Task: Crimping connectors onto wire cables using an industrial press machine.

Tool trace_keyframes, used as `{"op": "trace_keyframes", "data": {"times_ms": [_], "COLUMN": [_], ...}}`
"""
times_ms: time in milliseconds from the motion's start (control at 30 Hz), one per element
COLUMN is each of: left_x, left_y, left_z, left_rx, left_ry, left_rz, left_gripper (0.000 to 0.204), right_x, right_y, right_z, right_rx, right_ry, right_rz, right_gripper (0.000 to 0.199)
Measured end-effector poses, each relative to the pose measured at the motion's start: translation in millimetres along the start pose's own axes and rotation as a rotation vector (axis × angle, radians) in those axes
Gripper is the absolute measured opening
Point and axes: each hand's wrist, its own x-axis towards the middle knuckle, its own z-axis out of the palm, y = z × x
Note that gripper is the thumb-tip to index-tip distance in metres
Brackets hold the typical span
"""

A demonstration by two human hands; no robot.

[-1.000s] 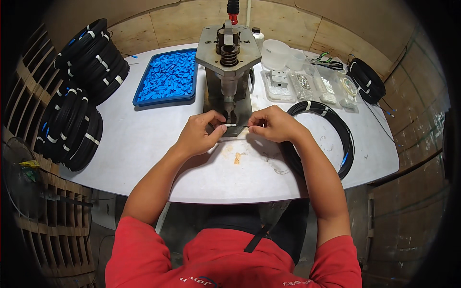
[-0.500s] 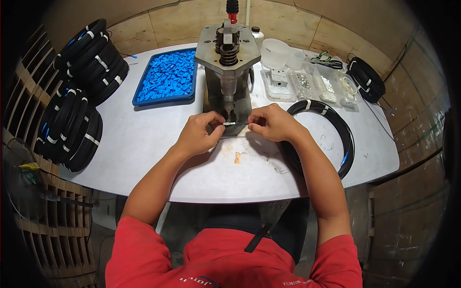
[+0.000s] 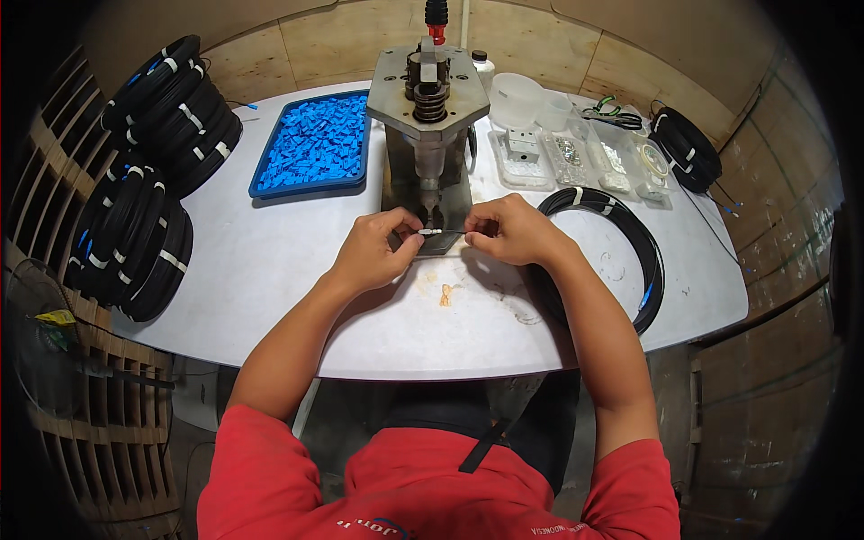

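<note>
Our left hand [image 3: 373,252] and right hand [image 3: 504,229] fingers pinch a small metal ferrule [image 3: 430,232] on thin cable at the press [image 3: 429,135]; it could slip from loose grip.

1. Even, bright light falls from above on the white table [image 3: 270,270], without harsh glare.
2. Soft, short shadows sit under both hands and beside the metal press [image 3: 430,135].
3. The centre is sharp.
4. Fisheye bending curves the table's edges, and the corners fade to black.
</note>
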Motion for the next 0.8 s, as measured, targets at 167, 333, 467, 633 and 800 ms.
{"op": "trace_keyframes", "data": {"times_ms": [167, 333, 467, 633, 800], "left_x": [0.1, 0.0, 0.0, 0.0, 0.1], "left_y": [2.6, 3.9, 0.0, -0.4, 5.2], "left_z": [-0.9, -0.4, 1.5, 2.1, 0.0], "left_rx": [0.023, 0.026, -0.011, -0.007, 0.005], "left_ry": [-0.007, 0.005, 0.008, 0.009, -0.004], "left_rz": [-0.013, 0.007, -0.012, 0.001, -0.022], "left_gripper": [0.017, 0.016, 0.016, 0.017, 0.02], "right_x": [0.8, -0.2, 0.2, 1.1, 0.7], "right_y": [2.3, 2.3, 0.0, -1.2, -3.4], "right_z": [0.7, 1.0, 1.1, 0.7, -1.0], "right_rx": [0.034, 0.038, 0.005, -0.036, -0.026], "right_ry": [0.008, -0.003, 0.006, 0.012, 0.005], "right_rz": [-0.011, 0.012, -0.013, 0.016, 0.036], "right_gripper": [0.014, 0.015, 0.015, 0.015, 0.015]}}
